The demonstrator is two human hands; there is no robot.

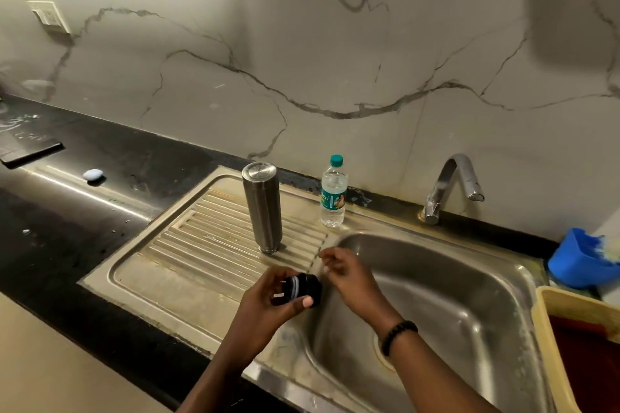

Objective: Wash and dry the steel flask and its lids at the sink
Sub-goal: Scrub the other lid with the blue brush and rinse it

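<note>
A: Head view: steel flask [262,206] stands inverted on the drainboard [188,245], left of the sink basin [436,295]. Mouth down, base up. Likely draining.

B: Lids?

A: One black lid [302,288] in the left hand [268,305], at the basin's left rim. Grip clamped on it, thumb across the front, fingers curled behind. Can't spot a second lid.

B: Right hand?

A: Right hand [349,273] just right of the lid, over the basin edge. Fingers loosely spread, holding nothing, not touching the lid that I can tell. Held over the basin so drips fall in, I'd guess.

B: Tap?

A: Tap [453,184] behind the basin, no water visible. Plastic water bottle [333,193] upright behind the basin's back-left corner, just right of the flask.

B: Stage?

A: Flask looks rinsed. Lid is the step in hand.
</note>
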